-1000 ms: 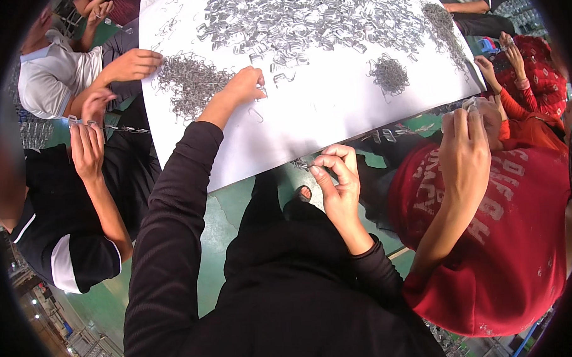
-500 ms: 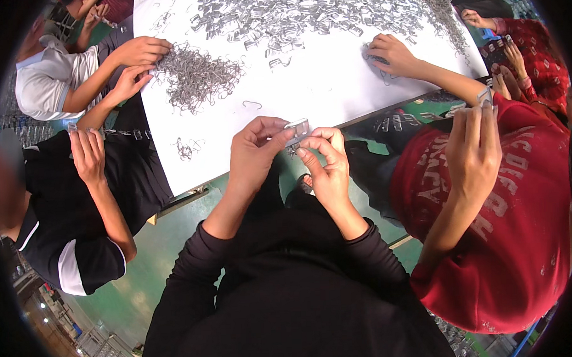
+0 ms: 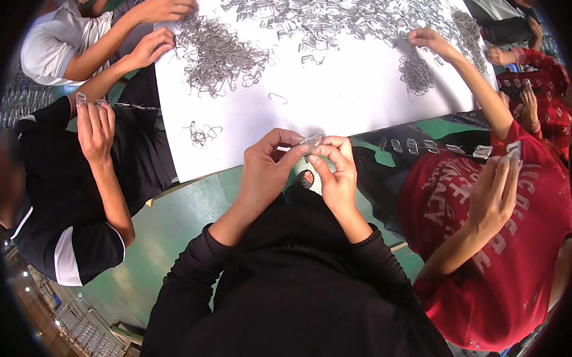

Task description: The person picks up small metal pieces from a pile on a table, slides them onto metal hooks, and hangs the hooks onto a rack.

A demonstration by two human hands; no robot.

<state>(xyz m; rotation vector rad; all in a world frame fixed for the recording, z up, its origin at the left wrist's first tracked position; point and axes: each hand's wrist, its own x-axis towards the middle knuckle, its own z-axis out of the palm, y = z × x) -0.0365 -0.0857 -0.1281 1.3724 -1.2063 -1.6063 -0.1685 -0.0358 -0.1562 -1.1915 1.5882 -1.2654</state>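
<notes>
Just in front of the table's near edge, my left hand (image 3: 270, 163) pinches a small shiny metal clip (image 3: 312, 140) between thumb and fingers. My right hand (image 3: 336, 170) is closed on the same clip from the other side, thumb and fingertips touching it. Fingers cover much of the piece, so its exact shape is hard to see. On the white table (image 3: 334, 101) beyond lie a single bent wire hook (image 3: 278, 97) and a small cluster of wire hooks (image 3: 202, 133).
A large wire hook pile (image 3: 222, 58) lies at left, a smaller hook pile (image 3: 416, 74) at right, and many flat metal clips (image 3: 356, 12) spread behind. Co-workers sit close: a black-shirted person (image 3: 66, 205) left, a red-shirted person (image 3: 489, 234) right, each raising a metal piece.
My view has shifted, so the table sits farther right and higher. Both my hands still grip the clip, now turned and more covered. The red-shirted person's reaching hand has lifted from the small hook pile.
</notes>
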